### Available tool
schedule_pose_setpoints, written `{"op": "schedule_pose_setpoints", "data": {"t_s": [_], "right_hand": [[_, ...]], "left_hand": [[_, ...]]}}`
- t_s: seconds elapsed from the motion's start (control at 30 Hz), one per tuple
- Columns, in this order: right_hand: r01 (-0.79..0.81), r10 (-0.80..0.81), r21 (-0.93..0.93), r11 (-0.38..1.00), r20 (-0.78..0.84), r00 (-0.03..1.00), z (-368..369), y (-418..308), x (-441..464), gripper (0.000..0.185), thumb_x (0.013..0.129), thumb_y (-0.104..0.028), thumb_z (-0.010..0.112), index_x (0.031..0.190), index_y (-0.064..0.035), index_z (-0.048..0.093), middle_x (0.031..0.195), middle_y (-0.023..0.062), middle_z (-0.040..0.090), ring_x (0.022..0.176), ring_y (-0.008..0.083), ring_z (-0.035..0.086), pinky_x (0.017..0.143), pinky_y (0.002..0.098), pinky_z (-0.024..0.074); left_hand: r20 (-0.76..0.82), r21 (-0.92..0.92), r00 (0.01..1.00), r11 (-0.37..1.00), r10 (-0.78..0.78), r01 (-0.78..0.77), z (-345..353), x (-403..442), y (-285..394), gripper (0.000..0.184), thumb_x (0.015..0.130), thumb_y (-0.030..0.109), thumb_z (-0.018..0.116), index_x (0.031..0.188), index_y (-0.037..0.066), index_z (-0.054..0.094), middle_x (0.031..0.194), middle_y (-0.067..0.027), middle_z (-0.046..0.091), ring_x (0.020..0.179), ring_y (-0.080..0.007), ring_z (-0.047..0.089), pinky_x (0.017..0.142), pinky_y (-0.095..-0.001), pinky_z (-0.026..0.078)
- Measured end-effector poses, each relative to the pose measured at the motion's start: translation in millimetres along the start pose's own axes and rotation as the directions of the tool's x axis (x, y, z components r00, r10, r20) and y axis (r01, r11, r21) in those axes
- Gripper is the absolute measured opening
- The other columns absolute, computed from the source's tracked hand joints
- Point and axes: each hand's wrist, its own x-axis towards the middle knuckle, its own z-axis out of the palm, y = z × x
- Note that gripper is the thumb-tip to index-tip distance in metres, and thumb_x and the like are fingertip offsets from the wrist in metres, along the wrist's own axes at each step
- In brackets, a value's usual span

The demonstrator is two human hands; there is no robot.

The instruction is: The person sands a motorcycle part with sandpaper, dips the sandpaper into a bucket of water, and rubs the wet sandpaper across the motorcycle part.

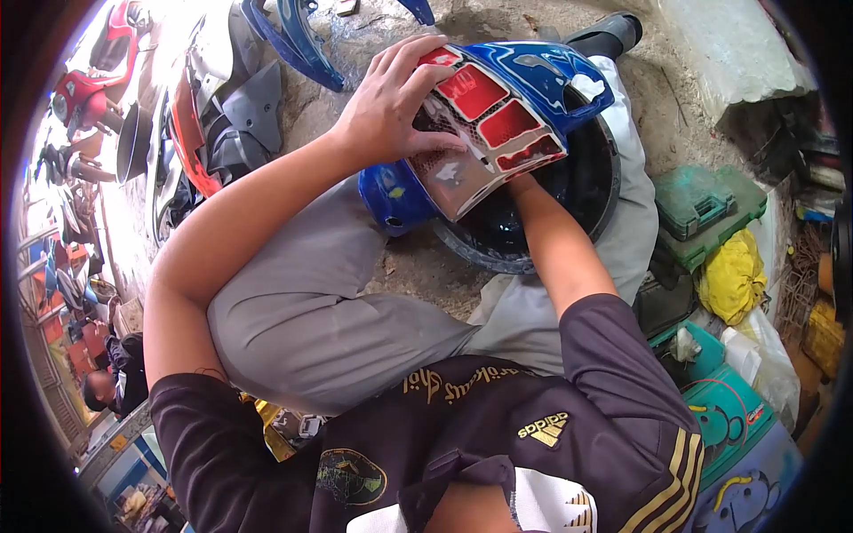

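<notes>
A glossy blue plastic fairing (pixel 400 197) with a panel of red and silver sections (pixel 511 122) is tilted over a round black basin (pixel 602 182) between the person's legs. My left hand (pixel 400 93) grips the panel's upper left side, thumb on the silver face and fingers over the top edge. My right forearm reaches up beneath the panel's lower edge over the basin. The right hand itself is hidden behind the panel, so its fingers and any hold do not show.
Blue curved parts (pixel 298 44) lie on the ground ahead. Grey and red body panels (pixel 251 107) are at the left. To the right are a green case (pixel 702 209), a yellow bag (pixel 734 277) and a teal box (pixel 724 404). Another person (pixel 124 373) is at the far left.
</notes>
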Motion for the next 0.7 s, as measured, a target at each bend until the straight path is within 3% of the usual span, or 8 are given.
{"op": "schedule_pose_setpoints", "data": {"t_s": [0.17, 0.3, 0.4, 0.43, 0.47, 0.53, 0.6, 0.7], "right_hand": [[0.057, -0.057, 0.01, 0.998, -0.002, 0.998, -6, 11, -9, 0.052, 0.103, -0.016, 0.066, 0.154, -0.0121, 0.062, 0.152, 0.0141, 0.067, 0.139, 0.0356, 0.064, 0.115, 0.0459, 0.0523], [0.205, -0.206, 0.085, 0.975, 0.0, 0.979, -16, 38, -37, 0.052, 0.103, -0.015, 0.066, 0.154, -0.0121, 0.062, 0.151, 0.0133, 0.068, 0.139, 0.035, 0.065, 0.115, 0.0456, 0.0525], [0.247, -0.282, 0.347, 0.905, 0.055, 0.958, -32, 61, -70, 0.052, 0.103, -0.013, 0.065, 0.154, -0.0121, 0.062, 0.151, 0.0127, 0.069, 0.139, 0.0345, 0.065, 0.114, 0.0454, 0.0527], [0.155, -0.248, 0.521, 0.839, 0.114, 0.962, -39, 65, -82, 0.052, 0.103, -0.013, 0.065, 0.154, -0.0121, 0.061, 0.15, 0.0126, 0.069, 0.139, 0.0343, 0.065, 0.114, 0.0454, 0.0527], [-0.093, -0.155, 0.742, 0.664, 0.258, 0.954, -46, 68, -90, 0.056, 0.102, -0.01, 0.065, 0.157, -0.0127, 0.058, 0.147, 0.0098, 0.072, 0.138, 0.0324, 0.066, 0.112, 0.0456, 0.0539], [-0.347, 0.006, 0.827, 0.442, 0.384, 0.923, -97, 49, -112, 0.043, 0.1, -0.005, 0.07, 0.142, -0.0103, 0.071, 0.135, 0.0081, 0.077, 0.124, 0.0226, 0.071, 0.097, 0.0417, 0.0597], [-0.497, 0.035, 0.77, 0.4, 0.53, 0.847, -123, 46, -120, 0.05, 0.101, -0.006, 0.072, 0.15, -0.0112, 0.062, 0.142, 0.0028, 0.073, 0.124, 0.0187, 0.07, 0.087, 0.0427, 0.0624], [-0.494, -0.023, 0.869, 0.018, 0.494, 0.869, -146, 29, -150, 0.047, 0.102, -0.013, 0.076, 0.147, -0.0128, 0.064, 0.141, 0.0001, 0.072, 0.121, 0.0151, 0.069, 0.088, 0.0405, 0.0626]], "left_hand": [[0.031, -0.013, 0.999, 1.0, 0.028, -0.028, -5, -1, -1, 0.099, 0.071, 0.059, 0.097, 0.145, 0.009, 0.054, 0.161, -0.0247, 0.047, 0.147, -0.0489, 0.048, 0.123, -0.0589, 0.04], [0.026, -0.007, 0.999, 0.999, 0.037, -0.037, -4, -3, -1, 0.098, 0.073, 0.058, 0.096, 0.146, 0.009, 0.053, 0.163, -0.0242, 0.046, 0.149, -0.0489, 0.046, 0.124, -0.0587, 0.038], [0.029, 0.013, 0.999, 0.999, 0.036, -0.036, -4, -1, 0, 0.098, 0.074, 0.058, 0.096, 0.147, 0.009, 0.052, 0.164, -0.0238, 0.045, 0.15, -0.0487, 0.045, 0.125, -0.0587, 0.038], [0.032, 0.02, 0.999, 0.999, 0.034, -0.035, -4, -2, 1, 0.099, 0.074, 0.058, 0.096, 0.148, 0.009, 0.052, 0.164, -0.0236, 0.045, 0.151, -0.0486, 0.045, 0.125, -0.0587, 0.038], [0.031, 0.015, 0.999, 0.999, 0.031, -0.032, -2, -2, 1, 0.099, 0.074, 0.058, 0.095, 0.148, 0.009, 0.052, 0.164, -0.0236, 0.045, 0.151, -0.0485, 0.044, 0.125, -0.0589, 0.038], [0.033, 0.013, 0.999, 1.0, 0.028, -0.029, -2, -2, -1, 0.099, 0.075, 0.058, 0.095, 0.149, 0.009, 0.052, 0.165, -0.0236, 0.045, 0.152, -0.0484, 0.044, 0.125, -0.0591, 0.037], [0.035, 0.016, 0.999, 0.999, 0.033, -0.033, -2, -2, -1, 0.099, 0.076, 0.058, 0.095, 0.149, 0.009, 0.051, 0.164, -0.0236, 0.045, 0.153, -0.0481, 0.043, 0.126, -0.0591, 0.037], [0.025, 0.023, 0.999, 0.999, 0.04, -0.041, -1, -2, -1, 0.099, 0.075, 0.058, 0.095, 0.149, 0.009, 0.051, 0.164, -0.0236, 0.045, 0.153, -0.0481, 0.043, 0.126, -0.059, 0.037]]}}
